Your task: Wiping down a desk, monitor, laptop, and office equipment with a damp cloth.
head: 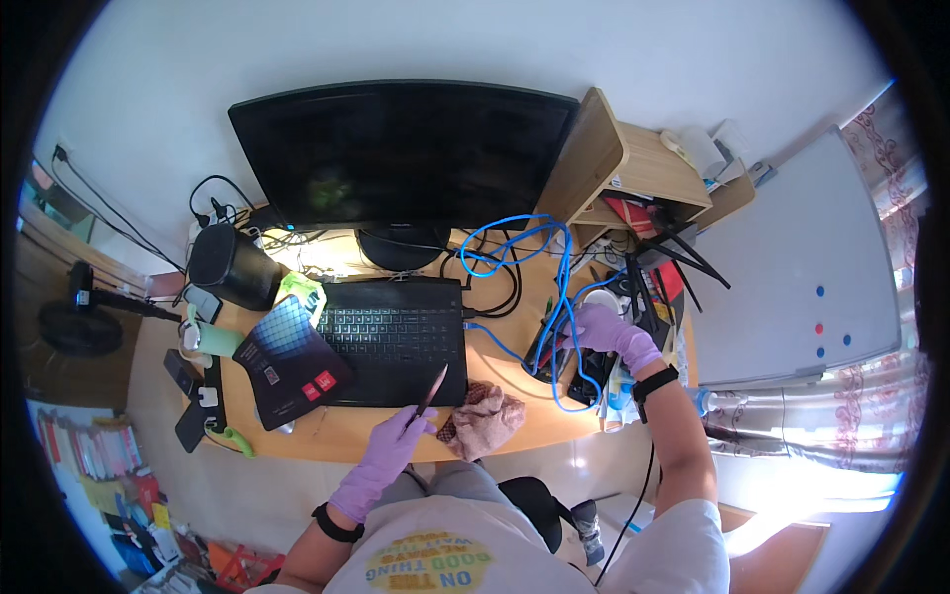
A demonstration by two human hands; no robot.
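Observation:
A thin, pointed dark tool, perhaps a pen or brush (435, 387), stands up out of my left hand (398, 438), which is gloved in purple, near the front edge of the desk. Just beyond it lies an open laptop (401, 349). At the right of the desk my right hand (603, 327), in a purple glove too, reaches in among small items beside a white cup (603, 298) and a loose coil of blue network cable (562, 297). Its fingertips are partly hidden by the cable, so its hold cannot be told. A crumpled brown cloth (486, 423) rests at the desk's front edge.
A large monitor (401, 152) stands behind the laptop. A dark mouse pad (297, 367) overlaps the laptop's left side, near a black speaker (231, 267) and a green tumbler (215, 340). At the right are a wooden shelf (646, 160), a router with black antennas (660, 256) and a whiteboard (801, 245).

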